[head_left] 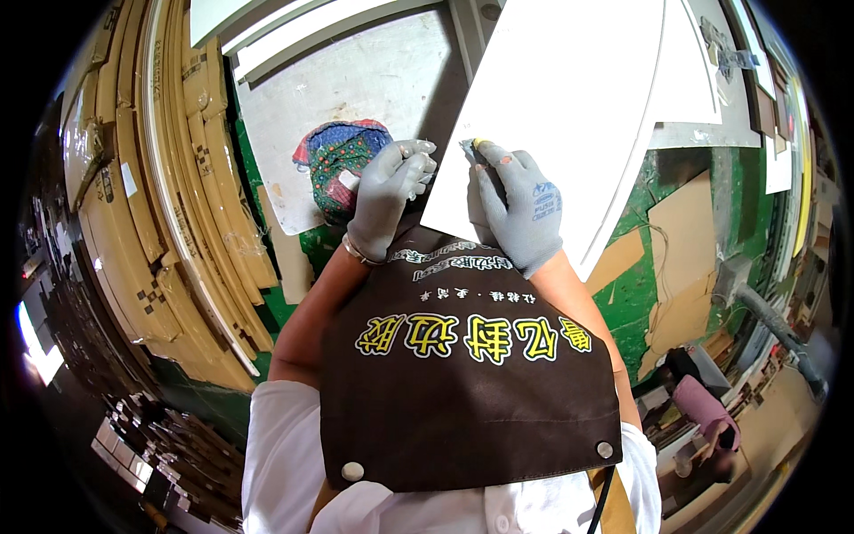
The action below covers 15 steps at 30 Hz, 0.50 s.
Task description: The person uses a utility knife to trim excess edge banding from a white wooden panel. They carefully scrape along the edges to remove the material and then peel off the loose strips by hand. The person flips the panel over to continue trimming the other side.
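Green floor (747,189) frames my remote view: the right grey-gloved hand (523,200) pinches a small grey-and-yellow tool (470,150) at its fingertips, over a flat white panel (569,98); the left grey-gloved hand (384,196) half-curls, grip unclear to me, beside bunched multicoloured cloth (333,165).

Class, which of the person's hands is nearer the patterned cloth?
Left. The left hand is beside the patterned cloth; the right hand is farther away, over the white panel.

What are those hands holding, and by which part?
The grey-gloved right hand pinches a small grey and yellow tool near its yellow part; the exact grip is hidden. The grey-gloved left hand appears empty.
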Available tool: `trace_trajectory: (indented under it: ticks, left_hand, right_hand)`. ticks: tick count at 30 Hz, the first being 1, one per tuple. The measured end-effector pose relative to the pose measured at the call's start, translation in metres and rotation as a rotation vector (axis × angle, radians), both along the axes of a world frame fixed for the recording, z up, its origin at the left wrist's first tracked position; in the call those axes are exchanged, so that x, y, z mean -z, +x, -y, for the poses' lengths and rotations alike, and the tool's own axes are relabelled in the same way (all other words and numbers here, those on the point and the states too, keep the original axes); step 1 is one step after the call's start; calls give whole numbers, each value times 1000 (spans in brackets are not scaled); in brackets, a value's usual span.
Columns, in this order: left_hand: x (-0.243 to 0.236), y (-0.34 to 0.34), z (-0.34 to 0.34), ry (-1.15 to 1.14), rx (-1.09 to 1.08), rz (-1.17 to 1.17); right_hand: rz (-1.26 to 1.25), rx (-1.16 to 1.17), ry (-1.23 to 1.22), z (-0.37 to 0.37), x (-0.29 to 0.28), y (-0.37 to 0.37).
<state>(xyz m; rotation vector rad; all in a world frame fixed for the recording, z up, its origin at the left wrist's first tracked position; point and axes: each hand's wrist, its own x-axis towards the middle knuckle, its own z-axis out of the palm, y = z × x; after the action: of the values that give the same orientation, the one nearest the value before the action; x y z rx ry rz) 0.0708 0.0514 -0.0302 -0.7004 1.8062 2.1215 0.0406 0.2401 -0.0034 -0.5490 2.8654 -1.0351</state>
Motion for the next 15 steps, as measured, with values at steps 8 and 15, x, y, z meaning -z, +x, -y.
trace_trajectory:
  ticks: [8, 15]
  left_hand:
    - [-2, 1, -3, -47, 23, -34]
    - [2, 2, 0, 5, 23, 3]
  right_hand:
    - [31, -31, -13, 7, -3, -4]
    - [64, 40, -123, -4, 0, -4]
